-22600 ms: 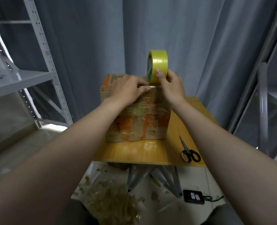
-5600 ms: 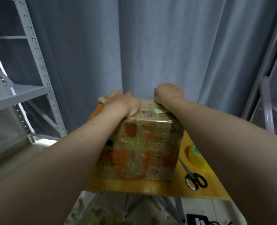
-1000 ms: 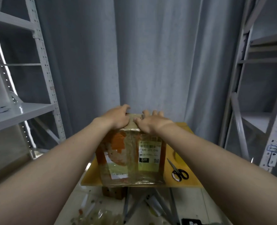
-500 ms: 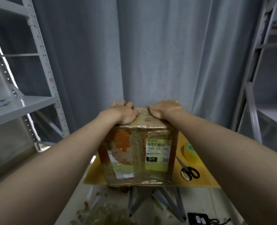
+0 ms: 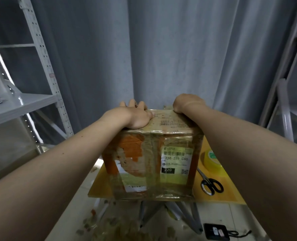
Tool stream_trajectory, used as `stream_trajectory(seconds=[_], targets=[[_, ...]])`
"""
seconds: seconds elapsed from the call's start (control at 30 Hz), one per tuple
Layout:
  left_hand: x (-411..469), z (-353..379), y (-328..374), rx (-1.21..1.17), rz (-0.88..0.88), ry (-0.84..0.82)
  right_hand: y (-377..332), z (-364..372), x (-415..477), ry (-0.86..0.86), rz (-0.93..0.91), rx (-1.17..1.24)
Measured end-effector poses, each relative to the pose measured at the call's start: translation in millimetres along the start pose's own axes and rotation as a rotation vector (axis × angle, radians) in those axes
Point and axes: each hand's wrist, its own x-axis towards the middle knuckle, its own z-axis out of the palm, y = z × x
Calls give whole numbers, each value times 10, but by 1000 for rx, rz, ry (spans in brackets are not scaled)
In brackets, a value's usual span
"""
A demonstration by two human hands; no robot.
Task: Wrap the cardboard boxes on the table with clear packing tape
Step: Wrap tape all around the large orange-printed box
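Head camera, looking down as I stand by: the cardboard box sits on the near-left part of the yellow table, its front face flush with the near edge. The left hand lies palm-down on the lid at about 10 o'clock, fingers reaching flat towards the far edge. The right hand is hooked over the far corner at about 1 o'clock. Its fingers drop out of sight behind, so I cannot tell how they lie.

The box looks stiff enough to keep its shape, but the glossy film over it should be slick under a palm. I'd take it by opposite edges or corners, not the flat faces. The tape roll lies at 3 o'clock of the box and the scissors at 4.
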Motion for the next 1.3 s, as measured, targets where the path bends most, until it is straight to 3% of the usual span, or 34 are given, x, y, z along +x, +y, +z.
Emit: stream_trajectory(seconds=[0.27, 0.37, 0.47, 0.57, 0.67, 0.87, 1.07, 1.17, 1.3], targets=[[16, 30, -71, -54, 9, 34, 57, 5, -107, 135, 1, 149], [-43, 32, -68, -125, -48, 123, 90, -75, -293, 36, 17, 238], [-125, -3, -131, -246, -296, 243, 188, -159, -547, -113, 77, 308], [-330, -80, -159, -341, -315, 189, 294, -169, -808, -235, 92, 448], [-487, -97, -165, -431, -263, 225, 316, -142, -973, -116, 42, 497], [-632, -37, -298, -815, -362, 452, 322, -137, -987, 183, 90, 659], [-850, 471, -342, -1202, -342, 484, 400, 299, -1065, 154, 291, 1134], [-876, 793, -343, -1228, -386, 532, 421, 593, -1193, 190, 345, 1316], [-866, 1160, -445, -1184, -471, 565, 470, 981, -1331, 192, 393, 1328]])
